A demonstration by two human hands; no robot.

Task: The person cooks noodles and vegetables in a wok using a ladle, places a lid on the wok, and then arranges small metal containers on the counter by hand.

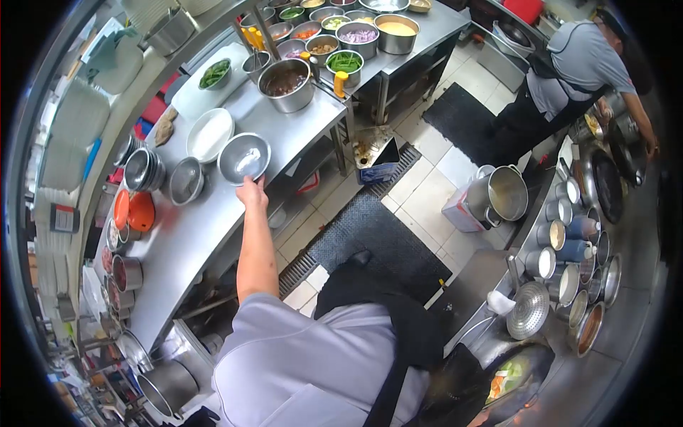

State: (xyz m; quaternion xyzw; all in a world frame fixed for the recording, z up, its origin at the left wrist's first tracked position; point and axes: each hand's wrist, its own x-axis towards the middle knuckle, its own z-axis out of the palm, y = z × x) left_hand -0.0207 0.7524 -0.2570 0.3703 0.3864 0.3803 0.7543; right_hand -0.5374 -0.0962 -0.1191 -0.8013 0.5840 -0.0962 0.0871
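Fingers (249,182) of the left hand (252,191) grasp the near rim of a metal bowl (244,158), just beside a white bowl (210,135) at the left counter (206,228); the right hand is out of view. Cooking appears begun but unfinished: cut vegetables (506,376) lie in the wok (539,358), near right, while no food shows in the metal bowl.

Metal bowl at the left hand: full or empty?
Empty, it seems: the metal bowl at the left hand shows only bare, shiny metal inside.
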